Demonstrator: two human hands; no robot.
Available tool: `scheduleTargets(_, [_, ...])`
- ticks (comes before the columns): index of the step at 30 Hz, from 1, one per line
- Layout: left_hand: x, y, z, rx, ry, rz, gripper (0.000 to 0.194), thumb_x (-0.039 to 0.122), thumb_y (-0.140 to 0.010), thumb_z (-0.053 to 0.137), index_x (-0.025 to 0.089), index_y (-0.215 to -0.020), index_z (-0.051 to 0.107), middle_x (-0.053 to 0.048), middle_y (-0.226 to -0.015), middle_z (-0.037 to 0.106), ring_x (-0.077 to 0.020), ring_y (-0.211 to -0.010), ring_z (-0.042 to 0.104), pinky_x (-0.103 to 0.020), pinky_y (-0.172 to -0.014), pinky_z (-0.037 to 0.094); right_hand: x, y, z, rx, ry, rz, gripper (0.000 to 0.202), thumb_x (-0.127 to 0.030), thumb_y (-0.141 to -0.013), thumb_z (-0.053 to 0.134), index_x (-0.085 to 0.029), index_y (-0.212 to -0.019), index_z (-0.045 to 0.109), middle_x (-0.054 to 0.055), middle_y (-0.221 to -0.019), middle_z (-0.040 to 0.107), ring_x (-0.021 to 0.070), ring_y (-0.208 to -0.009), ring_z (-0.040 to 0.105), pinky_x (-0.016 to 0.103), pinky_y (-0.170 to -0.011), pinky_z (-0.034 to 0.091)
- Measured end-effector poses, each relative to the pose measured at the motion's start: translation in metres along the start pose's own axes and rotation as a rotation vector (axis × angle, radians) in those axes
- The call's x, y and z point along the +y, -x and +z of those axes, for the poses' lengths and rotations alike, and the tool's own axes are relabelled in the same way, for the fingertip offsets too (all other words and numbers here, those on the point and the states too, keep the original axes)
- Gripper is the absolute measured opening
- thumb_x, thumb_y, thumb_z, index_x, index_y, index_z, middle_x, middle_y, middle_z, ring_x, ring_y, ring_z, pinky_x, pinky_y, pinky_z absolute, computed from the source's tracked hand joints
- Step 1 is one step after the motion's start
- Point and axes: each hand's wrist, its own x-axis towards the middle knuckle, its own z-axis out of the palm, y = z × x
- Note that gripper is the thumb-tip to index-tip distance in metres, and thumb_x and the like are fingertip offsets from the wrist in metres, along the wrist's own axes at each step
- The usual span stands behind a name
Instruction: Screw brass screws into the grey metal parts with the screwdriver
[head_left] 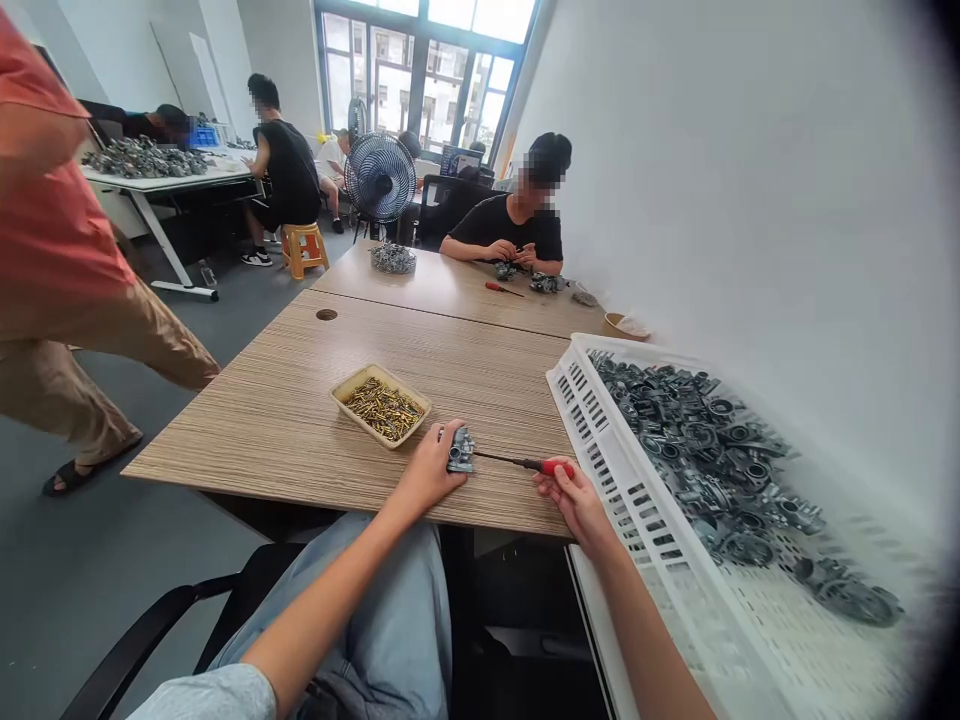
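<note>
My left hand (435, 468) grips a grey metal carburetor body (460, 452) near the table's front edge. In my right hand (574, 495) is a screwdriver (551, 467) with a red and black handle. Its thin dark shaft points left and its tip meets the right side of the carburetor body; the exact contact point is too small to make out. Just beyond my left hand stands a cream tray (343, 388) full of small brass-coloured parts (381, 405).
A white slatted crate (615, 450) with many grey metal castings (697, 430) stands at right along the wall. Across the wooden table (262, 400) a co-worker (510, 225) handles similar parts beside a red screwdriver (501, 288). A person in a red shirt (60, 210) is at left.
</note>
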Motion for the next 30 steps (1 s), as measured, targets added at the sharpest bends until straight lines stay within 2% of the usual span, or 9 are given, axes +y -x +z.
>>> scheduleTargets(6, [-0.0007,-0.0004,0.0006,0.006,0.007,0.005,0.084,0.011,-0.072,0.068,0.025,-0.149,0.039,-0.011,-0.134,0.053,-0.0281,-0.126,0.056,-0.042,-0.110,0.047,-0.0009,0.0006,0.0013,0.033,-0.016,-0.009,0.038,-0.056,-0.075,0.089,-0.026,-0.093,0.074,0.004,-0.092,0.075,0.0204,-0.082,0.069,0.031,-0.069,0.056])
scheduleTargets(12, [-0.0005,-0.0002,0.0007,-0.003,-0.004,0.001,0.085,0.012,-0.072,0.070,0.026,-0.150,0.037,-0.010,-0.134,0.051,-0.0285,-0.125,0.055,-0.044,-0.111,0.048,-0.0023,0.0027,0.0046,-0.042,0.087,0.014,0.036,-0.056,-0.083,0.083,-0.024,-0.095,0.073,0.005,-0.084,0.075,0.0192,-0.073,0.067,0.033,-0.070,0.055])
scheduleTargets(18, [0.0004,-0.0002,0.0007,0.003,-0.002,0.008,0.084,0.011,-0.073,0.069,0.027,-0.149,0.038,-0.010,-0.133,0.052,-0.0277,-0.125,0.056,-0.042,-0.111,0.047,-0.0032,0.0013,0.0026,0.065,-0.009,-0.017,0.041,-0.058,-0.073,0.089,-0.025,-0.093,0.073,0.005,-0.086,0.073,0.0225,-0.080,0.070,0.033,-0.066,0.056])
scheduleTargets(24, [0.0003,0.0000,0.0003,-0.008,0.004,-0.008,0.086,0.012,-0.072,0.070,0.026,-0.150,0.038,-0.010,-0.133,0.052,-0.0283,-0.125,0.056,-0.043,-0.110,0.047,-0.0026,0.0035,0.0042,-0.015,0.066,0.020,0.034,-0.055,-0.083,0.083,-0.024,-0.096,0.073,0.005,-0.085,0.075,0.0199,-0.077,0.069,0.032,-0.071,0.056])
scheduleTargets(30, [0.0013,0.0002,-0.0001,-0.004,0.009,-0.002,0.085,0.012,-0.073,0.069,0.025,-0.150,0.038,-0.011,-0.135,0.051,-0.0283,-0.128,0.054,-0.043,-0.112,0.046,-0.0023,0.0012,0.0035,0.068,-0.004,-0.012,0.040,-0.057,-0.075,0.089,-0.024,-0.092,0.073,0.005,-0.089,0.075,0.0221,-0.080,0.070,0.033,-0.067,0.056])
